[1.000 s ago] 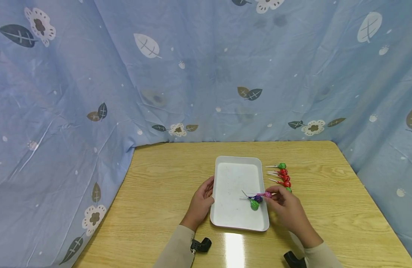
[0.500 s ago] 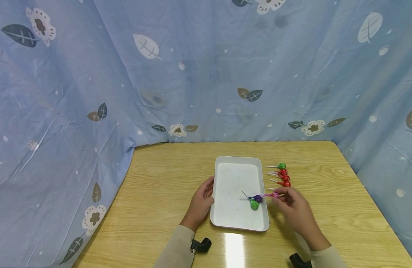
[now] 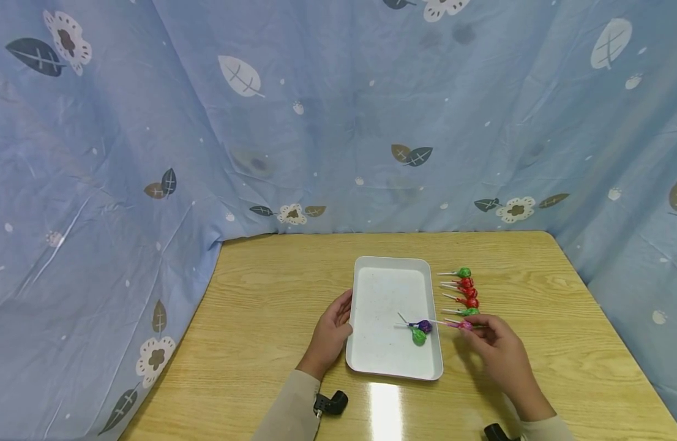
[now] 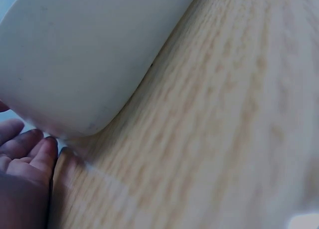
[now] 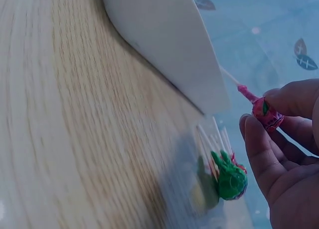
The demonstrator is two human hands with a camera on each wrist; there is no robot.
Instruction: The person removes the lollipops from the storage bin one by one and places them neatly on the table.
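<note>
My right hand point(image 3: 501, 349) pinches a pink-wrapped lollipop point(image 5: 266, 113) by its candy head, between thumb and fingers. Its white stick points left over the right rim of a white tray point(image 3: 388, 288). Inside the tray lie a purple lollipop point(image 3: 424, 326) and a green lollipop point(image 3: 418, 337), close together. Fingers of my left hand point(image 3: 330, 334) rest against the tray's left side, with the thumb at the rim. Just beyond the right hand, another green lollipop point(image 5: 232, 181) lies on the table, sticks of others showing behind it.
Right of the tray runs a column of lollipops, sticks pointing left: a green one point(image 3: 464, 272) at the far end, then several red ones point(image 3: 471, 293). A wooden table point(image 3: 278, 275) bears everything, with a blue patterned curtain point(image 3: 327, 122) behind and at the sides.
My right hand has drawn the pink lollipop from over the tray rightward, past the rim, and slightly nearer to me. The left hand and tray have stayed in place.
</note>
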